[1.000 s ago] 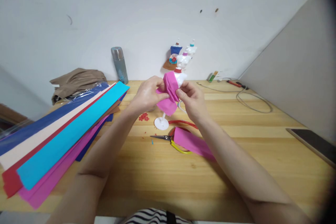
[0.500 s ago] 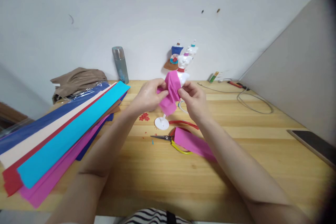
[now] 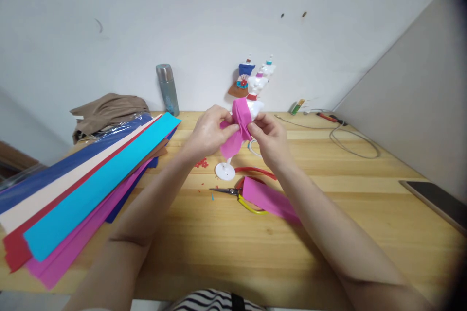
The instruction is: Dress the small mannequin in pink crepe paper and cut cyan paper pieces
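Observation:
A pink crepe paper piece (image 3: 241, 114) lies in folds against a small white mannequin (image 3: 254, 106) with a red neck band. My left hand (image 3: 212, 129) pinches the paper's left side between thumb and fingers. On the other side, my right hand (image 3: 268, 131) is closed on the paper's right edge, thumb in front, close against the mannequin's body. The mannequin's round white base (image 3: 225, 171) shows below on the table. Scissors (image 3: 233, 191) with black blades lie in front of it, partly under a flat pink paper strip (image 3: 268, 198).
Coloured paper sheets (image 3: 98, 187) spread along the left. Behind stand a thermos (image 3: 168, 91) and other small mannequins, one in a blue and brown dress (image 3: 245, 75). Red bits (image 3: 202, 163) lie near the base. A cable (image 3: 337, 141) and a phone (image 3: 436, 201) are at right.
My left hand has shifted slightly up and right, gathering the pink paper closer against the mannequin. My right hand stays nearly in place.

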Demonstrator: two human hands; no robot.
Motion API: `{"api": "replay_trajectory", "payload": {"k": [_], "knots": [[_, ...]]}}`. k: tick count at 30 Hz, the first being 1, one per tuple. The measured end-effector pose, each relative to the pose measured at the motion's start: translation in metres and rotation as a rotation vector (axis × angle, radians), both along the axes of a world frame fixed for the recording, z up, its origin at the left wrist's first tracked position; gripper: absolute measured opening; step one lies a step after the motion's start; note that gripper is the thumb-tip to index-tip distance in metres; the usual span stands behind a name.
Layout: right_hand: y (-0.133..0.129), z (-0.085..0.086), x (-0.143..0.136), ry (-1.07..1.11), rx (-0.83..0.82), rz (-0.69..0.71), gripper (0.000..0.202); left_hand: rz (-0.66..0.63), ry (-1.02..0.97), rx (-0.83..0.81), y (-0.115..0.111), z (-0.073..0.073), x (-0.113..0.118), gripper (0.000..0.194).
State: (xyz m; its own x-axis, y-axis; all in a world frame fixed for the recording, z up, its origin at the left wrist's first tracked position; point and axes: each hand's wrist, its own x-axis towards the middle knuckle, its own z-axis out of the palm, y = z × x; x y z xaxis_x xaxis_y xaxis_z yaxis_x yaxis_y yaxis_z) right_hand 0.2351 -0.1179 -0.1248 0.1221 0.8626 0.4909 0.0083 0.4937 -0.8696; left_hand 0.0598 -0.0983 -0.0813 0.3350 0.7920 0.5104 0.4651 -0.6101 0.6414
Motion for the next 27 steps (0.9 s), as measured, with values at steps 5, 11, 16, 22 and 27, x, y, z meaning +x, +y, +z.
{"api": "replay_trajectory", "payload": {"k": [5,11,16,22,27], "knots": [[0.000,-0.001,0.000,-0.018,-0.002,-0.009,0.032,0.057,0.018,-0.001,-0.005,0.005,0.000,0.008],[0.001,-0.002,0.002,-0.033,-0.007,-0.020,0.034,-0.223,-0.088,-0.223,-0.006,0.002,0.003,0.012],[0.001,-0.001,0.002,-0.035,0.005,-0.014,0.031,-0.285,-0.131,-0.325,0.001,0.001,0.000,0.014],[0.000,-0.002,0.000,-0.035,0.016,-0.029,0.033,-0.319,-0.188,-0.374,0.007,-0.001,-0.003,0.014],[-0.001,-0.002,0.000,-0.036,0.004,-0.003,0.036,-0.347,-0.202,-0.382,0.010,-0.002,-0.003,0.012]]}}
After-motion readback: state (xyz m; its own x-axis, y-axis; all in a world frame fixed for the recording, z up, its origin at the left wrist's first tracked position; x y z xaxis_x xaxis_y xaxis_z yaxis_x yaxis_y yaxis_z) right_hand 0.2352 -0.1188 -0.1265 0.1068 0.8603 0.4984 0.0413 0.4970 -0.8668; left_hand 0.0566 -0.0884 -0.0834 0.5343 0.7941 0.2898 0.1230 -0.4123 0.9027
